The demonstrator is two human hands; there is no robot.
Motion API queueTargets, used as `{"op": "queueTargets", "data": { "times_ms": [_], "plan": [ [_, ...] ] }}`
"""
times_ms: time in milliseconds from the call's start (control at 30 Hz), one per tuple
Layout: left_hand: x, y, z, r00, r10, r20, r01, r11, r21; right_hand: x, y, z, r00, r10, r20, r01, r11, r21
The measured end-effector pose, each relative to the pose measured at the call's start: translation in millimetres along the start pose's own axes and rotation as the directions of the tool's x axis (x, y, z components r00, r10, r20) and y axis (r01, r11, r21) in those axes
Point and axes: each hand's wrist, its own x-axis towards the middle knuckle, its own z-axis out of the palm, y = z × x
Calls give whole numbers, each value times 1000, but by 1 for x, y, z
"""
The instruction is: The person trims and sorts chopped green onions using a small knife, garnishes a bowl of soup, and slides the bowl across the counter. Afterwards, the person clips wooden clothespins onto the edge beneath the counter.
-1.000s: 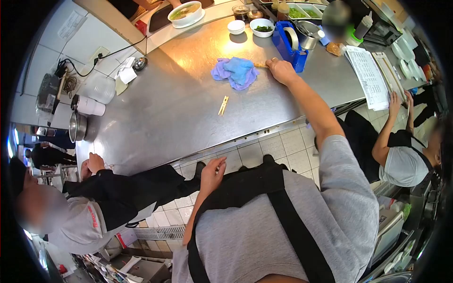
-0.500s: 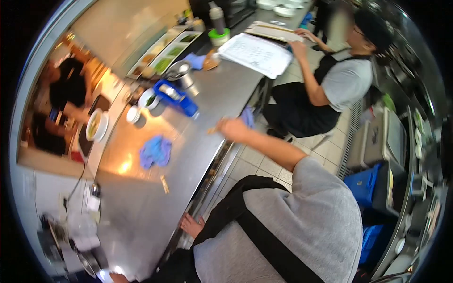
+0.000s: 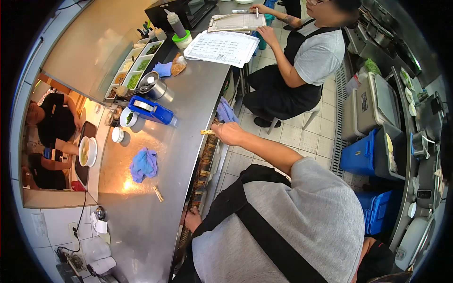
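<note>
My right hand (image 3: 227, 133) is closed on a small wooden clothespin (image 3: 207, 132), held over the counter's front edge. My left hand (image 3: 192, 220) is at the counter's front edge lower down, beside the row of clips along it; its fingers are mostly hidden. Another wooden clothespin (image 3: 158, 194) lies on the steel counter (image 3: 137, 226). Just above that one is a crumpled blue and purple cloth (image 3: 143, 164). A purple cloth (image 3: 227, 111) hangs at the counter edge beyond my right hand.
A blue tape dispenser (image 3: 152, 110), a metal pot (image 3: 153, 85), a bowl of greens (image 3: 128, 117) and written sheets (image 3: 222, 47) are on the counter. A co-worker (image 3: 302, 61) sits at the far end. A soup bowl (image 3: 88, 151) stands at the pass window.
The view has turned toward the right. My right hand has moved from near the tape dispenser to the counter's front edge with the clothespin. My left hand has come to that edge.
</note>
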Motion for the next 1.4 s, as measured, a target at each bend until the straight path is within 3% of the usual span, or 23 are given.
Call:
{"op": "queueTargets", "data": {
  "times_ms": [33,67,133,167,200,233,267,300,333,400,500,533,633,767,867,1033,1167,1400],
  "plan": [
    [-2,2,-5,1000,-11,6,11,998,55,-1,-1,2,996,41,83,-34,995,-92],
    [1,-3,2,995,72,-68,-70,997,24,-4,-3,5,999,-3,-50,3,1000,-12],
    [-2,-20,14,958,199,-207,-205,979,-9,-3,11,21,996,74,56,-69,993,-98],
    [-2,-25,15,975,205,-83,-212,974,-82,-4,18,32,987,109,114,-92,986,-139],
    [-7,-12,1,995,98,29,-96,994,-55,-8,19,35,987,115,115,-107,992,-73],
    [-11,-9,-3,998,68,-4,-68,997,-48,-9,22,35,986,118,114,-117,993,-10],
    [-15,-9,-4,999,39,-34,-40,998,-41,-7,31,39,948,194,251,-259,930,262],
    [-18,-13,-5,997,8,-70,-8,1000,-1,-9,37,44,883,235,406,-424,771,475],
    [-19,-16,-5,994,-12,-105,16,999,40,-15,35,41,839,249,484,-516,646,563],
    [-30,-27,-5,979,-32,-203,50,995,83,-23,33,30,735,255,628,-676,339,654],
    [-39,-50,-14,920,-37,-391,77,993,87,-35,32,29,681,218,699,-730,134,670],
    [-40,-64,-8,924,-153,-351,222,961,166,-37,30,29,676,207,708,-736,124,666],
    [-41,-115,11,909,-220,-355,330,899,289,-41,31,36,658,217,721,-751,116,650],
    [-44,-131,18,938,-200,-283,281,918,281,-46,37,43,642,270,718,-761,110,639],
    [-30,-125,29,952,-201,-232,245,953,178,-51,46,51,630,339,699,-766,123,631],
    [-27,-81,15,970,-205,-130,216,974,76,-61,53,70,634,349,690,-761,122,638],
    [-30,-87,19,969,-64,-237,91,990,106,-68,45,84,668,279,690,-743,298,599],
    [-36,-74,-3,978,-153,-140,150,988,-34,-73,17,109,638,189,747,-739,423,525]
  ]
}}
